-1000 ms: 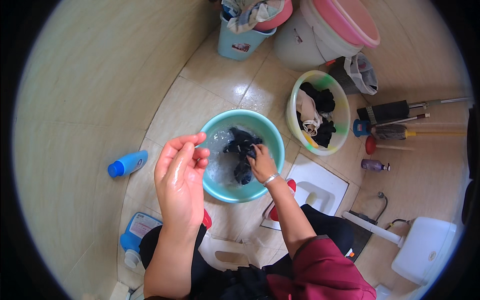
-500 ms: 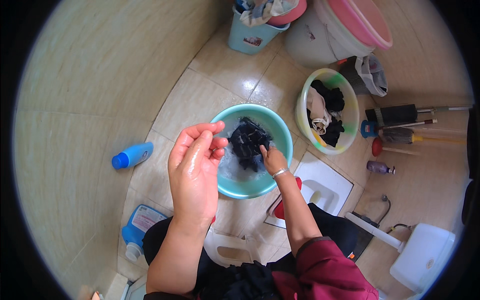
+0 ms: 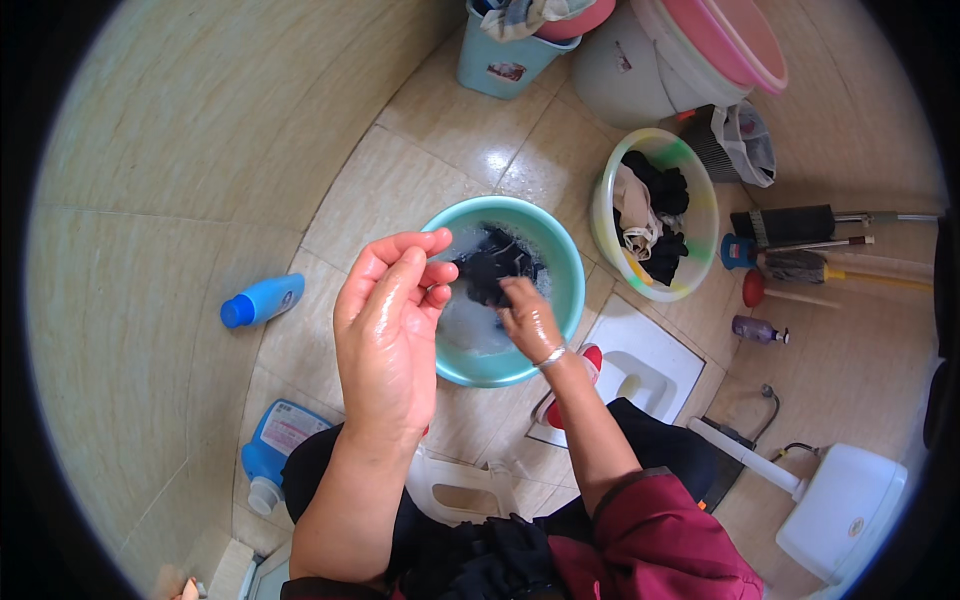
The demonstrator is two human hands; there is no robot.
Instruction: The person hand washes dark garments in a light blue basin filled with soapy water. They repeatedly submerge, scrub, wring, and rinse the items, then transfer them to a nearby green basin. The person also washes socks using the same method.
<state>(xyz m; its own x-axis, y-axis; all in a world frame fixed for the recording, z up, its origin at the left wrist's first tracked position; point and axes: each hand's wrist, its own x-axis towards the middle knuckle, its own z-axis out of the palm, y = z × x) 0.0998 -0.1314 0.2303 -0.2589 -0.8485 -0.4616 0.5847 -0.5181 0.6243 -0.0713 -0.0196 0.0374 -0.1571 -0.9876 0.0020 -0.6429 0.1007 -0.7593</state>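
Observation:
A turquoise basin with sudsy water stands on the floor in front of me. A wet dark garment with thin pale lines lies bunched in the suds. My right hand, wearing a silver bracelet, is in the basin with its fingers curled on the garment's near edge; their tips are partly hidden. My left hand is raised above the basin's left rim, palm up and wet. Its fingers are loosely bent and apart, with nothing visible in them.
A pale multicoloured basin of clothes stands at the far right. Blue bottles and a blue jug line the left wall. A squat toilet, brushes and a purple pump bottle are on the right. Buckets stand beyond.
My right hand has drawn slightly nearer and to the left, its fingers now curled more. The dark garment has shifted and bunched differently. My left hand has stayed nearly still.

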